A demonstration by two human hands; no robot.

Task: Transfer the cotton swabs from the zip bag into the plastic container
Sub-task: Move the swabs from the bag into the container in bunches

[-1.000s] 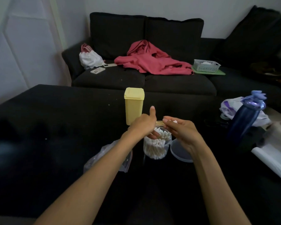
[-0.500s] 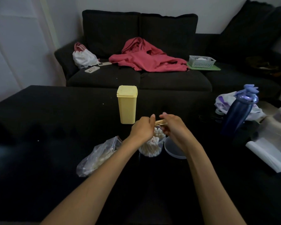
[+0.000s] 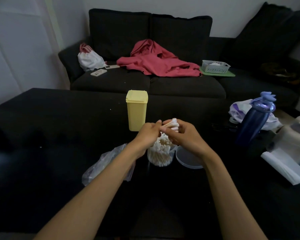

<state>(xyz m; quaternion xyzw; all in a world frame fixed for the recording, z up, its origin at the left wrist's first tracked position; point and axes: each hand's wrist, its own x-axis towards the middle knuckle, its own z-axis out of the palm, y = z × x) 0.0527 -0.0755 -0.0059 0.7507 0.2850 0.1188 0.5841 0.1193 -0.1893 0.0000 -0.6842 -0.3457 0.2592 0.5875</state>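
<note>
Your right hand (image 3: 184,135) grips a small bundle of cotton swabs (image 3: 172,124), fingers curled round the sticks, white tips pointing up and away from you. Your left hand (image 3: 148,134) pinches the near ends of the same bundle between thumb and fingertips. Both hands hover just above the clear plastic container (image 3: 160,156), which stands upright near the middle of the black tabletop (image 3: 59,135) and is already packed with swabs standing on end. Its round lid (image 3: 187,158) lies flat just to the right, touching or nearly touching the container's base. The zip bag (image 3: 100,165) lies crumpled to the left, partly under your left forearm; how many swabs it holds cannot be made out. A yellow lidded box (image 3: 136,110) stands upright behind the container, toward the far edge. A dark blue bottle (image 3: 255,118) stands by the right edge. No label or writing is legible on any of these.
</note>
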